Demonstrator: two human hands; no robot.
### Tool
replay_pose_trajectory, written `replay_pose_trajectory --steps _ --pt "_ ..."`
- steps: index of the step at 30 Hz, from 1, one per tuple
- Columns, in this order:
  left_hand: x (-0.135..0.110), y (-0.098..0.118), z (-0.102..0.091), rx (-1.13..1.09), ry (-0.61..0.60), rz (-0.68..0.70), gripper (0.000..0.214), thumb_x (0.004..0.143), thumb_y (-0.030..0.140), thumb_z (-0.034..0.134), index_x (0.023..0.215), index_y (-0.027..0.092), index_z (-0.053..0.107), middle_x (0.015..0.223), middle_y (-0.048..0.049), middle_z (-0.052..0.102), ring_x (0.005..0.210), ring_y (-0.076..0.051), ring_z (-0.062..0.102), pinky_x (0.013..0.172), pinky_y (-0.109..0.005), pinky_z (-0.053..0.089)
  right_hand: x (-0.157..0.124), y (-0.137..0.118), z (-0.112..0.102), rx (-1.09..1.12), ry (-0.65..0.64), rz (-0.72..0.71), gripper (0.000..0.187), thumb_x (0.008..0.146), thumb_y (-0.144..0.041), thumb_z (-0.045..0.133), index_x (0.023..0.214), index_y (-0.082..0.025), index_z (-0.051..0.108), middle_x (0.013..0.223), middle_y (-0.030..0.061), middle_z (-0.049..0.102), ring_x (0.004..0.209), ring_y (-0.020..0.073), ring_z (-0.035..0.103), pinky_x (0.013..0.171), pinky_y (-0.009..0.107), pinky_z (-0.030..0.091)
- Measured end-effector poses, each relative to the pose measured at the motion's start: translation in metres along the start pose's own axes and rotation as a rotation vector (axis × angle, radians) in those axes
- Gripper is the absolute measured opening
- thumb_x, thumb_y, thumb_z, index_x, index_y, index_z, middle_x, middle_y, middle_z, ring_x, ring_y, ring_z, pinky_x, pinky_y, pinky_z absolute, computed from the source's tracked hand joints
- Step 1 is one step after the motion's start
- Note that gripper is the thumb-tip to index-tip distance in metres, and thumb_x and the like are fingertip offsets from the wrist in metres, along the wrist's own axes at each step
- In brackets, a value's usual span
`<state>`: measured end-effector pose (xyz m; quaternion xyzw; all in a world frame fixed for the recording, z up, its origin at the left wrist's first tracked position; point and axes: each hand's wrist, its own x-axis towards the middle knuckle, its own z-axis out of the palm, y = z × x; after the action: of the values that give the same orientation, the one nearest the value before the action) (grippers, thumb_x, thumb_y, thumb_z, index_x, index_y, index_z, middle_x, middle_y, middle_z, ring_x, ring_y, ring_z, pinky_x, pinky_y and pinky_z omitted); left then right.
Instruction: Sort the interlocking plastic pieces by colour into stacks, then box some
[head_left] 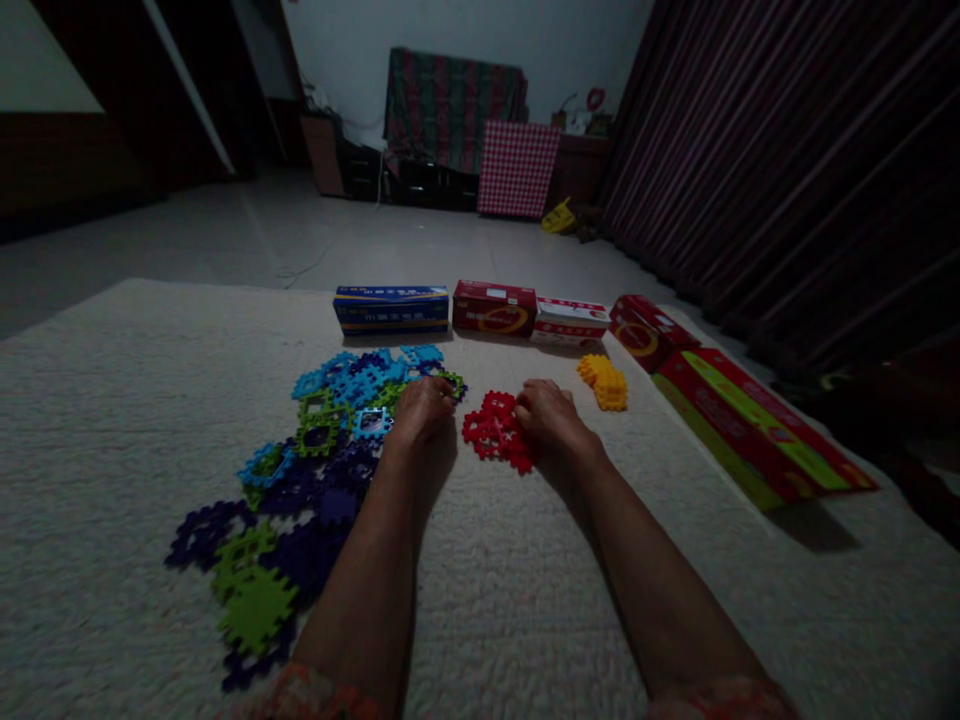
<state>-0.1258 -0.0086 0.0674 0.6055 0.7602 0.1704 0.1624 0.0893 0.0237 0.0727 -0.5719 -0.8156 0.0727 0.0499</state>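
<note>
From the left, we find a pile of toothed pieces (pixel 326 505) in purple, green and light blue. It lies to the left of the fingers of the left hand (pixel 424 408) and runs from slightly beyond them back along the forearm. At its near end, well behind the fingers, we note 1 solid green piece (pixel 259 608). Beyond the left fingers and well apart from them stands 1 blue box (pixel 394 312).

The left fingers are curled inward at the right edge of the pile, and 1 green frame piece (pixel 454 384) shows just beside the fingertips. We cannot tell whether these fingers are clamped on a piece.

Between the fingers of the 2 hands, we locate a cluster of red pieces (pixel 495 430), flat on the pale mat (pixel 487 580). Beyond it stand 1 dark red box (pixel 495 308) and, beside its right end, 1 white-and-red box (pixel 571 322).

The fingers of the right hand (pixel 551 410) are bent inward and touch the right edge of the red cluster; we cannot tell whether they grip a piece.

To the right of the right fingers, we see overlapping yellow pieces (pixel 604 382). Farther right lies 1 long red-and-green box (pixel 750 420).
</note>
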Motion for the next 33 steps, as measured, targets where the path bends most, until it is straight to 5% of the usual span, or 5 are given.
replay_pose_trajectory --steps 11,19,26,33 --pt "0.002 -0.007 0.010 0.085 -0.006 0.050 0.032 0.062 0.015 0.071 0.093 0.024 0.075 0.096 -0.0096 0.075 0.099 -0.028 0.069 0.086 -0.031 0.051 0.007 0.003 0.002 0.079 -0.042 0.018 0.021 0.087 -0.023 0.055 0.084 -0.020 0.075 0.114 0.0125 0.069 0.111 0.0290 0.056 0.088 0.040 0.041" --pt "0.001 -0.007 0.020 0.015 0.014 0.100 0.035 0.068 0.009 0.063 0.099 0.023 0.073 0.097 -0.0090 0.071 0.095 -0.025 0.067 0.087 -0.030 0.049 0.008 0.004 0.004 0.075 -0.088 -0.008 0.017 0.084 -0.032 0.059 0.084 -0.020 0.071 0.116 0.0128 0.066 0.114 0.0304 0.054 0.089 0.040 0.043" --pt "-0.001 0.000 0.015 0.054 -0.024 0.130 0.036 0.071 0.004 0.059 0.098 0.021 0.076 0.099 -0.0125 0.075 0.098 -0.028 0.069 0.087 -0.033 0.050 0.011 -0.002 0.013 0.117 -0.014 0.107 0.012 0.083 -0.019 0.058 0.084 -0.019 0.070 0.106 0.0108 0.070 0.111 0.0269 0.057 0.091 0.038 0.040" --pt "0.002 0.001 -0.001 -0.099 -0.142 0.101 0.038 0.067 0.009 0.065 0.100 0.022 0.079 0.084 -0.0054 0.076 0.088 -0.023 0.071 0.082 -0.027 0.052 0.015 0.001 0.013 0.247 0.087 0.110 0.011 0.077 -0.017 0.061 0.070 -0.019 0.069 0.105 0.0108 0.073 0.112 0.0287 0.062 0.096 0.041 0.042"
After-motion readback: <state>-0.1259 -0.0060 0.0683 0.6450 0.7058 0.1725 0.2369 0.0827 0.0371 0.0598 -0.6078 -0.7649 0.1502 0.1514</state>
